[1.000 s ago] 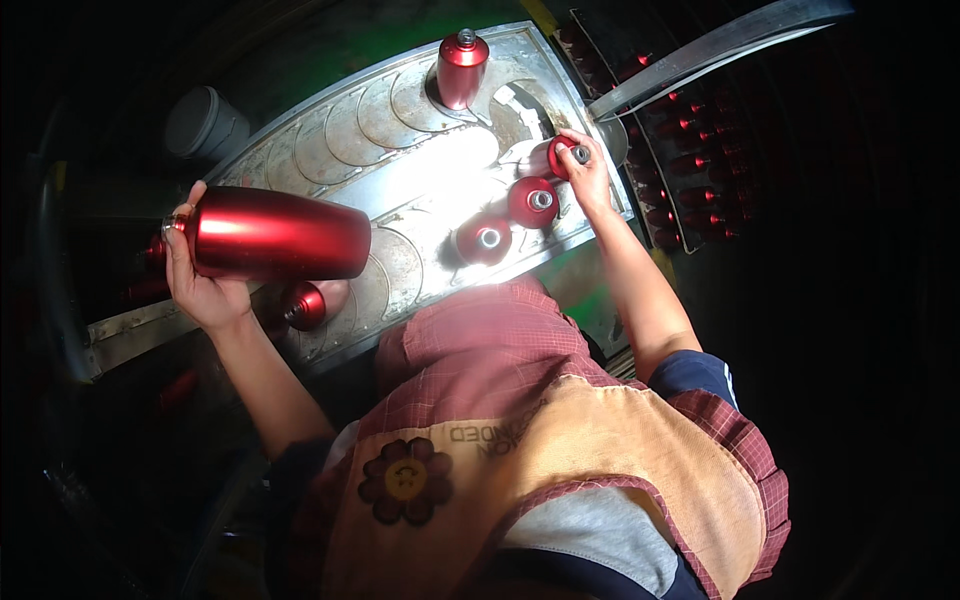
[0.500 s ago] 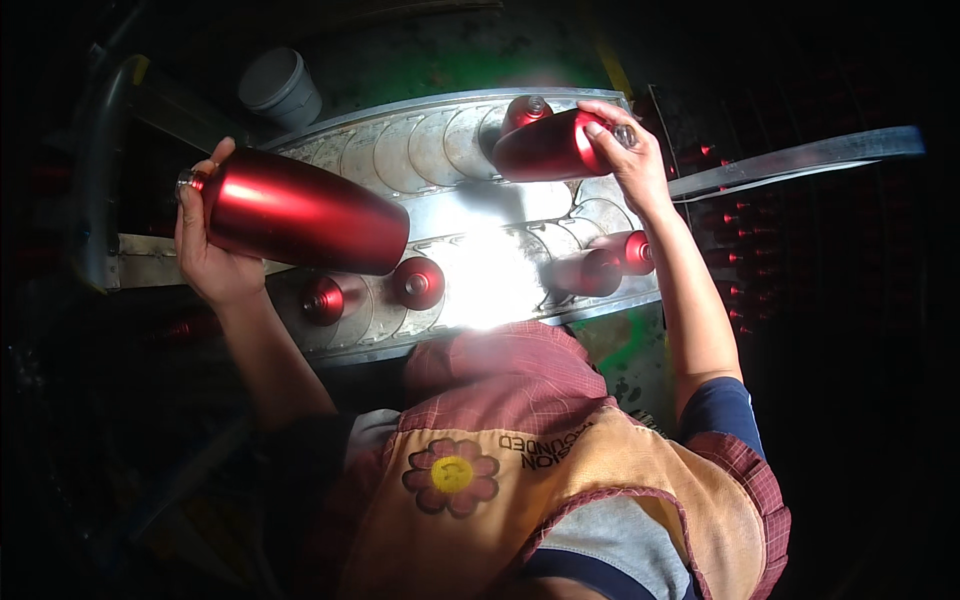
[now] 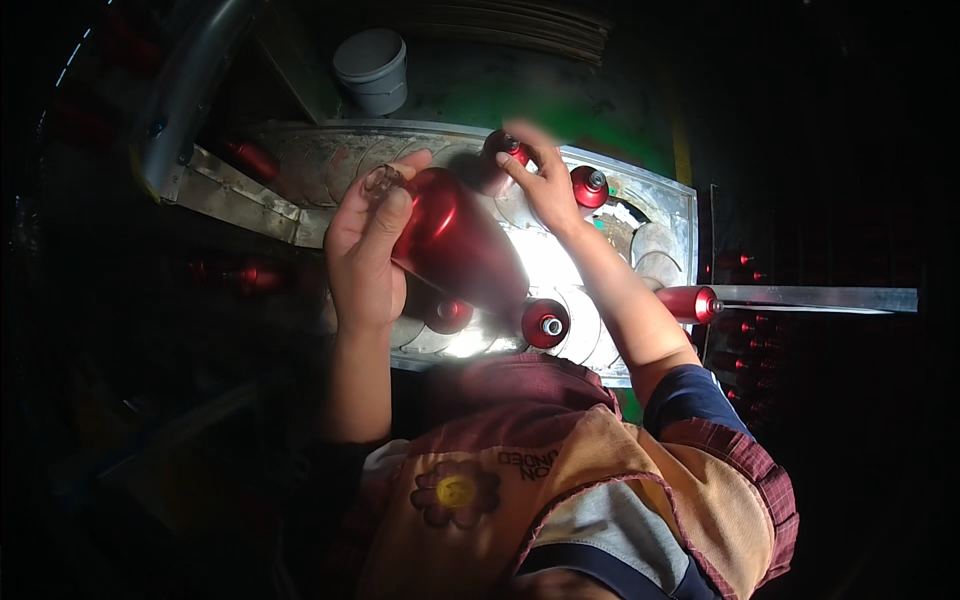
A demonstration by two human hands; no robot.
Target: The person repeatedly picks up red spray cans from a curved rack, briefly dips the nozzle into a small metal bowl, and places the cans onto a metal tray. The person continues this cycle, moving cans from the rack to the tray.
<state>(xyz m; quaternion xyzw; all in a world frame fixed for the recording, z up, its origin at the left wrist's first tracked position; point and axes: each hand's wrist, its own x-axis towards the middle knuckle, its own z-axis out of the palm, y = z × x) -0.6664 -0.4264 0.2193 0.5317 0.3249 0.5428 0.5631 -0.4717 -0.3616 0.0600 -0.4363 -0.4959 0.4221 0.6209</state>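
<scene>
My left hand [image 3: 372,232] grips a glossy red metal bottle [image 3: 455,235] round its neck. That bottle is tilted, its wide base pointing down and to the right. Farther off, my right hand [image 3: 543,183] is closed round the top of a second red bottle [image 3: 490,172], upright on the metal conveyor [image 3: 660,245]; its fingertips are blurred. Just right of this hand stands another red bottle [image 3: 590,186]. Nearer my body is a red bottle [image 3: 545,324] with its open mouth showing. Beside it, a red bottle [image 3: 448,314] is partly hidden behind the held one.
At the conveyor's right edge, a red bottle [image 3: 688,304] lies by a long metal rail [image 3: 810,299]. A pale bucket [image 3: 372,72] stands beyond the conveyor. Several red bottles fill the dark right side. A thick metal tube [image 3: 190,95] rises at the left.
My right hand has brought its bottle from a lying tilt to upright on the conveyor. My left hand has moved inward with its bottle, now tipped more steeply. The whole view has shifted.
</scene>
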